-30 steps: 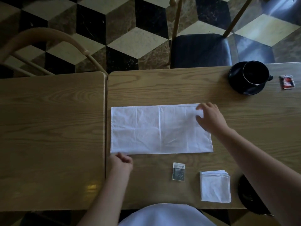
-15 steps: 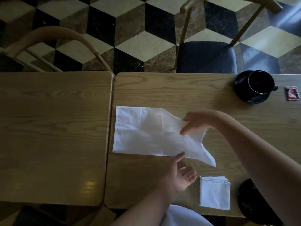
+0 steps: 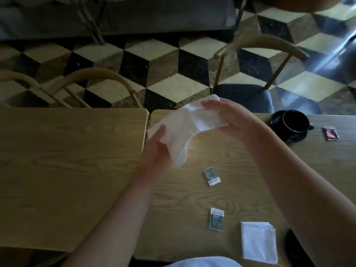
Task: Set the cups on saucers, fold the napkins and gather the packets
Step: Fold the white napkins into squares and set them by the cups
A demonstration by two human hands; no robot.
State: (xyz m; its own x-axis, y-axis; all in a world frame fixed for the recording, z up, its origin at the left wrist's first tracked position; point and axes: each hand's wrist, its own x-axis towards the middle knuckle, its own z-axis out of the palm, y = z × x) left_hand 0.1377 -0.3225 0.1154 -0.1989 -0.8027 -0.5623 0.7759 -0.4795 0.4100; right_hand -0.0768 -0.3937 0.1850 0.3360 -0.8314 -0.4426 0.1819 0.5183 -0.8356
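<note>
I am holding a white napkin [image 3: 185,128] in the air above the far left corner of the right-hand worktop [image 3: 240,189]. My left hand [image 3: 157,149] is gripping its lower left part, with the fingers closed under the cloth and the thumb on top. My right hand [image 3: 229,120] is pinching the far end, fingers spread over it. The cloth is sagging between the two hands, and one loose corner is hanging down toward the wood without touching it, as far as I can tell.

Under that hanging corner, near the middle of the worktop, a small dark packet [image 3: 211,176] is lying flat. A second dark packet [image 3: 217,219] is lying closer to the near edge. Just to its right, a folded napkin [image 3: 259,242] is sitting as a neat square close to the near edge. My right forearm is crossing above the space beside it and is covering much of a dark round thing [image 3: 294,247] at the near right edge; I cannot tell what it is.

At the far edge, right of my hands, a black cup [image 3: 295,122] is standing on a black saucer [image 3: 275,120]. A red packet [image 3: 330,133] is lying just beyond it, apart from the saucer.

A second worktop [image 3: 67,170] is lying to the left across a narrow gap. A chair with a dark seat [image 3: 244,97] is standing beyond the far edge on the checkered floor [image 3: 163,60].
</note>
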